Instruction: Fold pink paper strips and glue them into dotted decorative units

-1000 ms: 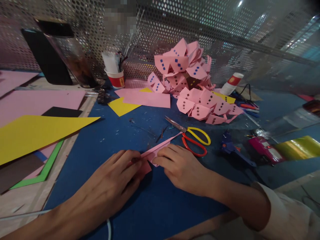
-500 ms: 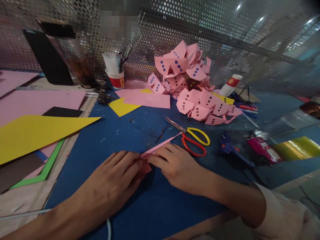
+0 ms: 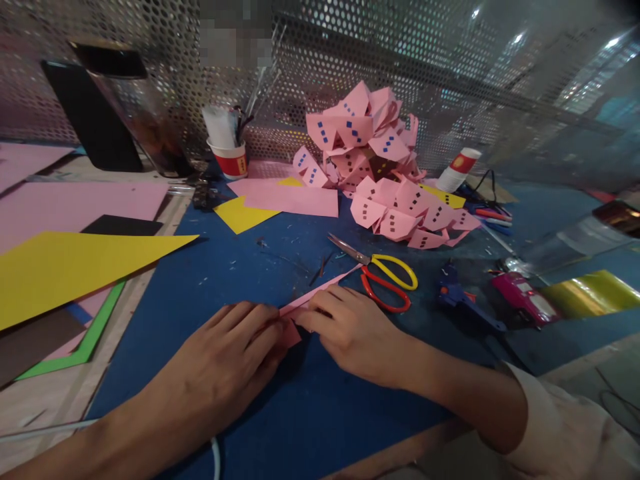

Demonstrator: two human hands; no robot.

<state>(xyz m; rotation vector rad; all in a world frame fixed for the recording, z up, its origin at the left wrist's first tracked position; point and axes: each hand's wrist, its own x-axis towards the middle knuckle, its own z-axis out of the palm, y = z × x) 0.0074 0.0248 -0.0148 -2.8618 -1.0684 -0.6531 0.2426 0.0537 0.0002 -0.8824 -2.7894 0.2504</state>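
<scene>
Both my hands meet over a pink paper strip at the middle of the blue table. My left hand has its fingers bent and closed on the strip's left end, where a small pink flap pokes out below. My right hand pinches the paper a little farther right; its fingertips partly hide it. The strip's thin far end reaches up to the scissors, which lie with blades slightly apart, one handle yellow and one red.
Pink folded paper pieces with dark squares pile up at the back. A red-and-white paper cup stands left of them. At right lie a blue glue gun and a magenta toy car. Yellow paper covers other sheets at left.
The whole view has shifted slightly. My right fingers have moved a little along the strip; both hands otherwise stay in place on the paper.
</scene>
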